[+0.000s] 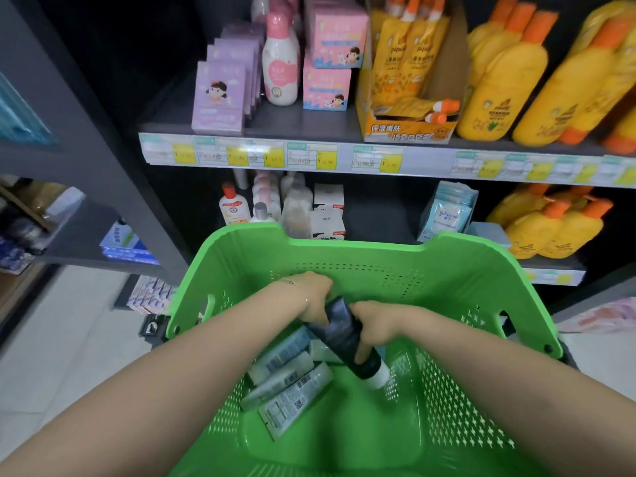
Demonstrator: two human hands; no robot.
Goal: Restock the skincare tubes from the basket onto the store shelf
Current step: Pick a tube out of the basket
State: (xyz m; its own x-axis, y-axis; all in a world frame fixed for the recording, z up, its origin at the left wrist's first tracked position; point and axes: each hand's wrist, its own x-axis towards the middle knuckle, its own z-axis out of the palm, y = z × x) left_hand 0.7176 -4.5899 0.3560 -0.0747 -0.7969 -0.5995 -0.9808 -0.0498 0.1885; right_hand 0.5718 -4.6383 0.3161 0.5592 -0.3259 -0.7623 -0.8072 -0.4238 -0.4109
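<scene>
Both my hands are inside the green basket [464, 270]. My right hand [373, 325] grips a dark tube [340, 333] with a white cap around its middle, cap pointing down and to the right. My left hand [315, 297] holds the same tube at its upper crimped end. Several pale silver tubes [289, 387] lie on the basket floor to the left, below my hands. The store shelf [299, 123] stands just behind the basket, with a bare dark gap [382, 208] on its lower level.
Purple boxes [220, 98], a pink-capped bottle [280, 70], pink boxes [330, 56] and yellow bottles [509, 87] fill the upper shelf. Small bottles [234, 208], white boxes [327, 215] and blue sachets [447, 215] stand on the lower level. A grey shelving upright [86, 139] is at left.
</scene>
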